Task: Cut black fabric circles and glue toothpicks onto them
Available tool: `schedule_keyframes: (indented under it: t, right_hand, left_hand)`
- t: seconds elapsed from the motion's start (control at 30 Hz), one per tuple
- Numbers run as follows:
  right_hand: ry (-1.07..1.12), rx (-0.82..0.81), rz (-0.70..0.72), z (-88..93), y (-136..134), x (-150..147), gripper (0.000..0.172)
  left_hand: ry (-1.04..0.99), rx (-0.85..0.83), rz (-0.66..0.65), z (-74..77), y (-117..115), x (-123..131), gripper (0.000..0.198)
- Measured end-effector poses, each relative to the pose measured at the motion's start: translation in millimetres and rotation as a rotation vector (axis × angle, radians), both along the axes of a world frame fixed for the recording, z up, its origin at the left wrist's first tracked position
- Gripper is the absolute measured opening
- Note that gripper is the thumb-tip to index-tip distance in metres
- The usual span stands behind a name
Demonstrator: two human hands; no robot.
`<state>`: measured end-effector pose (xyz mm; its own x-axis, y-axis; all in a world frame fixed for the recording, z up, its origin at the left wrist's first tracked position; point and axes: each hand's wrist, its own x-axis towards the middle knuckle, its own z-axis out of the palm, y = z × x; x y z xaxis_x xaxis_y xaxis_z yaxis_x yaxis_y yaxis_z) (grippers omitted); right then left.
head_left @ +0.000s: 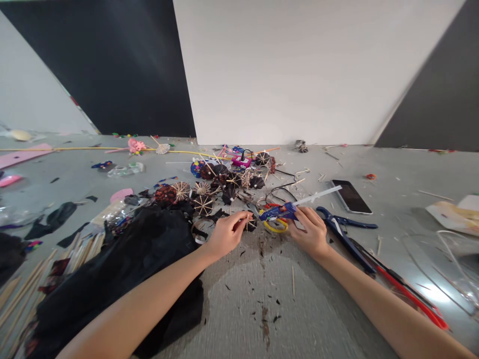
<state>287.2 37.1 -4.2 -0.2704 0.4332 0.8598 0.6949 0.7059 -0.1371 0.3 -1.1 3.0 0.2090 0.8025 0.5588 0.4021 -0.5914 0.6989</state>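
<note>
My right hand (311, 231) grips a blue glue gun (279, 212) with a white glue stick (318, 195) poking out of its back, its nozzle pointing left. My left hand (227, 231) pinches a small dark paper umbrella (250, 224) right at the nozzle. Both hands rest low over the grey floor. Under the gun lies a yellow ring (276, 228). Behind the hands sits a heap of small finished paper umbrellas (209, 190), some dark, some patterned.
Black fabric (123, 269) covers the floor at left beside wooden sticks (22, 289). A phone (351, 196) lies at right, with blue-handled pliers (346, 234) and a red-handled tool (409, 296) nearer. A white board (299, 70) stands behind. Scraps litter the floor.
</note>
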Motion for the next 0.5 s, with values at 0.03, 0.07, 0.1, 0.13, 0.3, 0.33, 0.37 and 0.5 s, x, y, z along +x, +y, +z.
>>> schedule_keyframes:
  t: [0.03,0.07,0.1,0.13,0.3,0.33,0.37,0.5]
  right_hand:
    - [-0.004,-0.005,0.001,0.1,-0.1,-0.1,0.035]
    - [-0.009,-0.005,0.002,0.3,-0.1,-0.2,0.036]
    - [-0.012,-0.001,0.006,0.4,-0.1,-0.2,0.036]
    - [-0.015,0.004,0.009,0.3,-0.1,-0.2,0.037]
    - [-0.019,-0.011,-0.001,-1.4,0.5,0.9,0.036]
    - [-0.021,-0.016,-0.004,-1.7,0.5,1.1,0.036]
    - [-0.023,-0.018,-0.004,-1.9,0.4,1.3,0.036]
    - [-0.028,-0.021,0.000,-1.3,0.3,0.7,0.037]
  left_hand:
    - [-0.004,0.001,-0.002,0.0,0.0,0.1,0.022]
    - [-0.008,0.004,-0.003,0.1,0.0,0.3,0.022]
    - [-0.009,0.008,-0.003,0.3,-0.1,0.4,0.021]
    - [-0.008,0.010,-0.004,0.4,-0.2,0.5,0.021]
    - [-0.003,0.007,-0.010,0.6,-0.6,0.4,0.022]
    - [-0.003,0.009,-0.007,0.6,-0.7,0.4,0.022]
    - [-0.002,0.011,-0.004,0.6,-0.8,0.4,0.022]
    - [0.016,0.015,0.014,1.8,-1.6,0.7,0.023]
